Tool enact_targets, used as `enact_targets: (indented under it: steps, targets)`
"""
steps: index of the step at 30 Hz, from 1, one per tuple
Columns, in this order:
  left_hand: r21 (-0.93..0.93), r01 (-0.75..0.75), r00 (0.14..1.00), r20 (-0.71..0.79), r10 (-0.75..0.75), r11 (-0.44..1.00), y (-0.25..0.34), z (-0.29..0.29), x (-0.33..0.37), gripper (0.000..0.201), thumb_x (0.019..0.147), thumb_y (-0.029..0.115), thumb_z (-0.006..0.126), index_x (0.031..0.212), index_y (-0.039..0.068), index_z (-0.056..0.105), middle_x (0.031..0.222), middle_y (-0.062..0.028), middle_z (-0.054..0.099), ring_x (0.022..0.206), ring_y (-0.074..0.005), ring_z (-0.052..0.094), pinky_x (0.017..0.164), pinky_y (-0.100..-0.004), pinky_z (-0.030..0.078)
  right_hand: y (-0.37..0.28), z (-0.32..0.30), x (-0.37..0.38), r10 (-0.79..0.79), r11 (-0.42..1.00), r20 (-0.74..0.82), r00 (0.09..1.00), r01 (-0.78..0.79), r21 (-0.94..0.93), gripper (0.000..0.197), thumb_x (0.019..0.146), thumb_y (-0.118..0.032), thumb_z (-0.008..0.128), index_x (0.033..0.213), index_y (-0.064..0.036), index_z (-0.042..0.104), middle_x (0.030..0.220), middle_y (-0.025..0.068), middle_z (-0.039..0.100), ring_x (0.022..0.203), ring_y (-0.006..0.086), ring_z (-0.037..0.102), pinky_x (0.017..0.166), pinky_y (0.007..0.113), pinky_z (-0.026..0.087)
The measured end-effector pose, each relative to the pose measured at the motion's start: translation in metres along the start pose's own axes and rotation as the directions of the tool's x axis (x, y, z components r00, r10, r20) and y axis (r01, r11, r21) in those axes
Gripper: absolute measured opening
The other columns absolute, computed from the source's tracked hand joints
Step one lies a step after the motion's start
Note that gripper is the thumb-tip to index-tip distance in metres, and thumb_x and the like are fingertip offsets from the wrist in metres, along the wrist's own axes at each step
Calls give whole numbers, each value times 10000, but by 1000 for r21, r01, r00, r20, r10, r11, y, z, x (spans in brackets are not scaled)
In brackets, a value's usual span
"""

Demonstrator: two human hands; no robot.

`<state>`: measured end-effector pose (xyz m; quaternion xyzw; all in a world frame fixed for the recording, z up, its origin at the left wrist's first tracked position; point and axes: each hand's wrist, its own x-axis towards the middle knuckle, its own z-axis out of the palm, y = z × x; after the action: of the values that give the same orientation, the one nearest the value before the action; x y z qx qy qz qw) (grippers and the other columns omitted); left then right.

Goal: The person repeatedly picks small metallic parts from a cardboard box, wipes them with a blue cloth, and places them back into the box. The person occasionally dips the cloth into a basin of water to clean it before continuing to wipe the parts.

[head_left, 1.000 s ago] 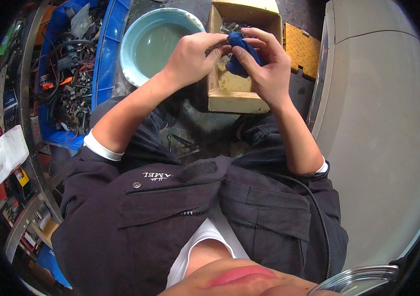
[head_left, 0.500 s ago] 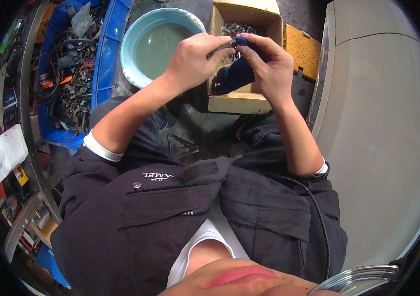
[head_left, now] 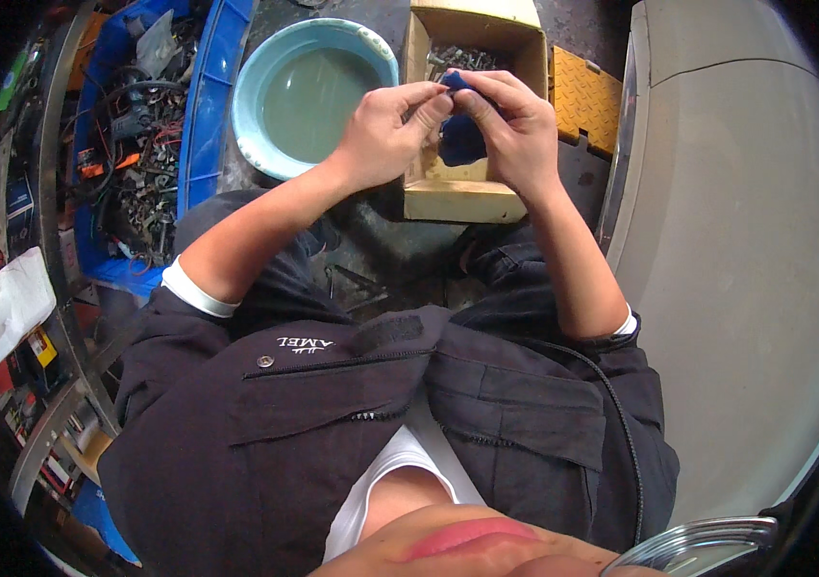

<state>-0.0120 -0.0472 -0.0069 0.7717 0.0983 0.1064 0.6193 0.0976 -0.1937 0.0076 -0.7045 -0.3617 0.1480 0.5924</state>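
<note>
Over the cardboard box, my two hands meet fingertip to fingertip. My right hand is closed on a dark blue cloth, which hangs down below the fingers and is pinched up at the top. My left hand is closed in a pinch against the cloth's upper end; what sits between its fingertips is too small and covered to make out. Beneath the hands, many small metal parts lie in the box, partly hidden by my fingers and the cloth.
Left of the box stands a light blue basin of cloudy water. Farther left, a blue crate holds jumbled hardware and cables beside a metal rack. On the right are a yellow ramp block and a pale large panel.
My left hand has shifted slightly right and down. The cloth hangs narrower and closer under my right fingers, and the small dark piece at the fingertips is now covered.
</note>
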Motion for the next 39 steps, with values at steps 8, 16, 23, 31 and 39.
enact_targets:
  steps: [8, 16, 23, 31, 39]
  targets:
    - [-541, 284, 941, 314, -123, 792, -10, -3, 3, 424, 1090, 380, 373, 968, 21, 564, 664, 49, 377, 585, -57, 326, 552, -233, 291, -4, 1, 2, -172, 967, -19, 985, 165, -192, 174, 837, -67, 743, 1009, -46, 756, 879, 103, 702, 733, 200, 687, 656, 297, 526]
    - [-704, 401, 916, 308, -256, 587, -6, 6, -4, 367, 1095, 342, 366, 1051, 22, 541, 696, 54, 328, 614, -75, 281, 589, -246, 291, 3, 10, 2, -277, 867, -40, 960, 232, -440, 117, 821, -62, 769, 911, -27, 704, 808, 114, 646, 688, 256, 661, 628, 332, 529]
    - [-625, 311, 950, 223, -218, 716, -3, 1, 2, 372, 1090, 343, 384, 1047, 22, 567, 702, 61, 327, 619, -66, 281, 585, -241, 289, 3, -3, 11, -446, 792, -37, 894, 375, -481, 152, 799, -68, 768, 941, -79, 715, 858, 114, 612, 745, 289, 660, 642, 382, 541]
    - [-182, 54, 995, 93, -38, 982, -6, -12, 12, 418, 945, 237, 700, 1256, -12, 573, 1011, 14, 603, 857, -16, 490, 753, -200, 439, -2, -14, 6, 50, 998, -7, 999, -50, 30, 169, 932, -145, 704, 1041, -16, 704, 870, 44, 721, 785, 90, 639, 714, 238, 512]
    - [106, -47, 991, 128, 33, 993, -10, -16, 15, 270, 873, 128, 732, 1091, -25, 687, 913, -124, 727, 866, -108, 678, 801, -290, 552, -11, -18, 7, -37, 982, 47, 998, 45, -183, 207, 887, -154, 725, 1051, -30, 697, 826, 98, 716, 753, 126, 680, 695, 276, 536]
